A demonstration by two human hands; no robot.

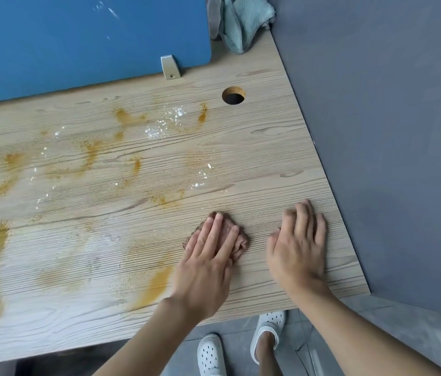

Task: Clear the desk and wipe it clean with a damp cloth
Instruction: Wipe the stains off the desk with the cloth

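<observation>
- Text, labels, brand marks, numbers, signs: none legible.
- Surfaces checked, all unmarked: desk (268, 158), blue partition panel (78, 44), teal cloth (246, 17), white clogs (210, 354).

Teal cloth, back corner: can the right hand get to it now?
Probably yes. The right hand lies flat and empty on the desk, only bare wood between it and the teal cloth; the blue divider stands left of that path.

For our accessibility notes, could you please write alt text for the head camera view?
A person's left hand presses a brown cloth flat on a wooden desk streaked with orange stains and white powder; the right hand rests flat beside it.
</observation>
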